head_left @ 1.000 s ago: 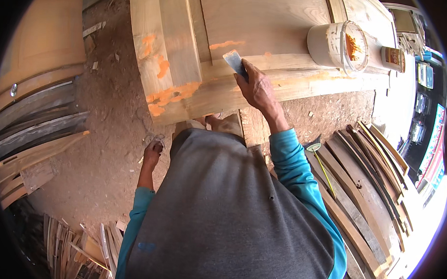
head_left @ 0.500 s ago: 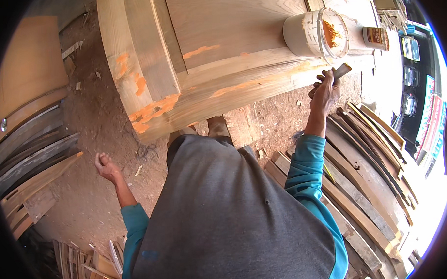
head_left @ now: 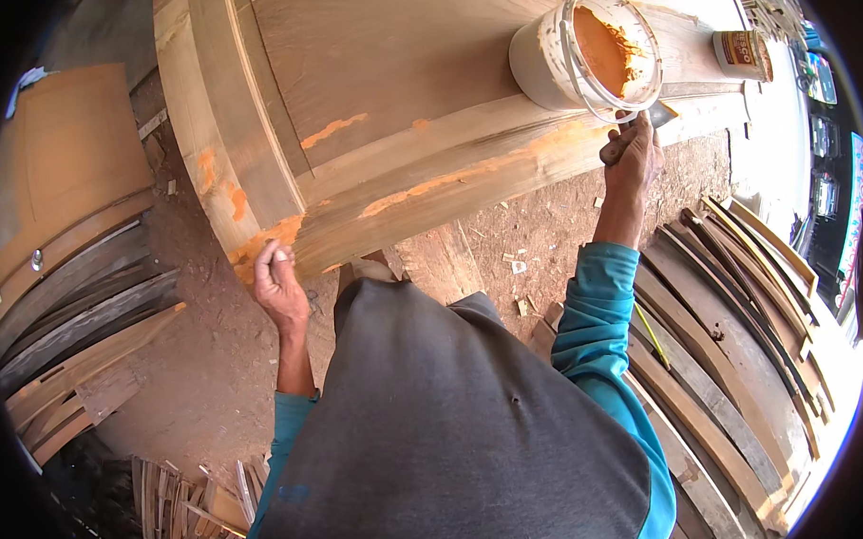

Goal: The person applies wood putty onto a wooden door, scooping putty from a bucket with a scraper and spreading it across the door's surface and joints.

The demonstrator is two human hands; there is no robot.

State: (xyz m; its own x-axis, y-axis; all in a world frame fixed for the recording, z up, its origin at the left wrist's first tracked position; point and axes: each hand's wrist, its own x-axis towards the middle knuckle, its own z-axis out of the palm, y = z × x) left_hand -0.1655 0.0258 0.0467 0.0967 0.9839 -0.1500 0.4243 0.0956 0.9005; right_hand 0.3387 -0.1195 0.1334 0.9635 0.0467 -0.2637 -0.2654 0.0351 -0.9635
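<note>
My right hand point(head_left: 633, 153) grips a putty knife point(head_left: 662, 114), its dark handle in my fist and its flat blade pointing right. It is just below the rim of a white bucket point(head_left: 539, 59) that holds orange filler point(head_left: 603, 49). The bucket stands on a wooden door panel point(head_left: 382, 54), which has orange filler smeared along its near edge and left corner. My left hand point(head_left: 283, 288) is at that corner with its fingers curled in, and nothing shows in them. Whether its fingertips touch the wood, I cannot tell.
A smaller white tin point(head_left: 743, 55) with a brown label stands at the panel's far right. Stacked boards point(head_left: 723, 346) lie to my right. More boards point(head_left: 78, 314) and a brown panel point(head_left: 74, 152) are on the left. Wood scraps point(head_left: 181, 508) lie at lower left.
My left hand has risen to the right, from over the floor to the panel's corner. The right hand with the putty knife has come up close under the bucket's rim. The view has shifted.
</note>
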